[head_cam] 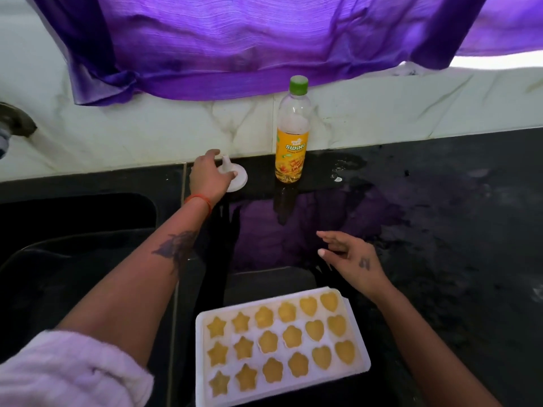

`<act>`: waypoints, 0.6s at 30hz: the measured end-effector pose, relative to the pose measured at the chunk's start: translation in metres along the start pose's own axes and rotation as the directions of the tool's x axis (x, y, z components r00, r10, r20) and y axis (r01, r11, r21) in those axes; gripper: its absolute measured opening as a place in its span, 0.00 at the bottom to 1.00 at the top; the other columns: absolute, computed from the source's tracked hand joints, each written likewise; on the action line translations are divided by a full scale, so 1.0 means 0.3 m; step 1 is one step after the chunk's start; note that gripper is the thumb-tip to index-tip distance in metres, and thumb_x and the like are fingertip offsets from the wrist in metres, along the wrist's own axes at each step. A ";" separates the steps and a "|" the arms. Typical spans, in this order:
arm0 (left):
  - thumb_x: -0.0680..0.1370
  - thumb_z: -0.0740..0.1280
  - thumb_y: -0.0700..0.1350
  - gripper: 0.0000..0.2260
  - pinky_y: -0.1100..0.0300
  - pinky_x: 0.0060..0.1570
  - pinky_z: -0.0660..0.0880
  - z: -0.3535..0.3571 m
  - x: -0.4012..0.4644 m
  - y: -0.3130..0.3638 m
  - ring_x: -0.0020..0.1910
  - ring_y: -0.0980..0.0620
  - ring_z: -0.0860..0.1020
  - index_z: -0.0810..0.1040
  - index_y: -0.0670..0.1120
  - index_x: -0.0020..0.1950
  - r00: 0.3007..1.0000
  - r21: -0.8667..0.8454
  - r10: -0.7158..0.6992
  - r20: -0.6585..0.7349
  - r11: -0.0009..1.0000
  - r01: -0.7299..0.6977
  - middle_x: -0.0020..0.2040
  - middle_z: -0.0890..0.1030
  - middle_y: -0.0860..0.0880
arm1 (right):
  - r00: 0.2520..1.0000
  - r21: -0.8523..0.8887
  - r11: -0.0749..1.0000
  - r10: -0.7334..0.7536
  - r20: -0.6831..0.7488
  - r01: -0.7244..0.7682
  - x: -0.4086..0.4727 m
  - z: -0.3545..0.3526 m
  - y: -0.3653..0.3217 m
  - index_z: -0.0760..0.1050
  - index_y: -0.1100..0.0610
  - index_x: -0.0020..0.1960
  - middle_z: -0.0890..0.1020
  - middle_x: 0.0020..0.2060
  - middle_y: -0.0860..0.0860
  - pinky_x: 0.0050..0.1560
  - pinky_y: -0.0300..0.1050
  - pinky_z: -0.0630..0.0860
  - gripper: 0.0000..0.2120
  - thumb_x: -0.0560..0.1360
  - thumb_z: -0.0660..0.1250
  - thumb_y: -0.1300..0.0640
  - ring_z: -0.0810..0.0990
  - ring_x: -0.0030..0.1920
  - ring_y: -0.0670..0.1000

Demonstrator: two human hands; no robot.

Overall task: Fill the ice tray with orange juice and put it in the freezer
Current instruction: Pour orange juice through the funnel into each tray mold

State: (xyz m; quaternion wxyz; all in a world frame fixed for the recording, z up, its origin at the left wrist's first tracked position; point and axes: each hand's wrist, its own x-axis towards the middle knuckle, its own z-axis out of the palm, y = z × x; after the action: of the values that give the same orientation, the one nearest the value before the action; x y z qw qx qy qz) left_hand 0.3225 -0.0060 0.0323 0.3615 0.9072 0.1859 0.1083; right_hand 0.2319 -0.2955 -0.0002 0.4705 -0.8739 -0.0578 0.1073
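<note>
Counter (440,230): black, wet.
Tray (280,345): all cells full; freezer step left.
L hand (207,179): fingers curled on white funnel (235,177).
R hand (349,258): fingers spread, tray just below fingertips.
Bottle (292,133): capped, beyond fingers.

The juice bottle (291,133) on the table (426,201) carries a yellow label, and "SWING" reads across it in bold letters. A smaller line sits just beneath, perhaps two words, too blurred to read. Nothing else carries legible text.
</note>
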 end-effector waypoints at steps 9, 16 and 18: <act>0.72 0.72 0.51 0.20 0.55 0.48 0.74 -0.126 -0.601 -0.243 0.50 0.45 0.79 0.76 0.46 0.62 0.998 0.090 0.066 0.016 0.994 -0.067 0.58 0.78 0.43 | 0.990 -0.466 0.876 -0.082 0.118 0.128 -0.283 0.011 0.001 0.58 0.47 0.74 0.61 0.74 0.47 0.67 0.43 0.63 0.24 0.79 0.56 0.47 0.63 0.71 0.49; 0.76 0.67 0.42 0.11 0.52 0.48 0.79 -0.146 -0.970 -0.349 0.42 0.51 0.81 0.79 0.46 0.57 0.944 -0.111 -0.299 0.137 0.943 0.315 0.53 0.82 0.46 | 0.987 -0.485 0.871 0.003 0.162 0.077 -0.386 0.065 0.028 0.52 0.55 0.76 0.51 0.76 0.48 0.72 0.37 0.48 0.24 0.82 0.50 0.49 0.51 0.76 0.47; 0.77 0.65 0.38 0.08 0.55 0.42 0.82 -0.147 -1.023 -0.348 0.39 0.52 0.83 0.81 0.46 0.51 0.913 -0.250 -0.369 0.173 0.880 0.403 0.47 0.84 0.46 | 0.983 -0.493 0.862 -0.032 0.181 0.119 -0.393 0.062 0.023 0.51 0.55 0.76 0.50 0.77 0.49 0.73 0.40 0.49 0.24 0.82 0.50 0.49 0.50 0.76 0.48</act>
State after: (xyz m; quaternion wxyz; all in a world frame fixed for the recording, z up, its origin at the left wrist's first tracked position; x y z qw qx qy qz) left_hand 0.0025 -0.0367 -0.0279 0.5112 0.7961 0.3239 0.0043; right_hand 0.1130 -0.3080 -0.0003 0.2246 -0.9511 -0.1569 0.1427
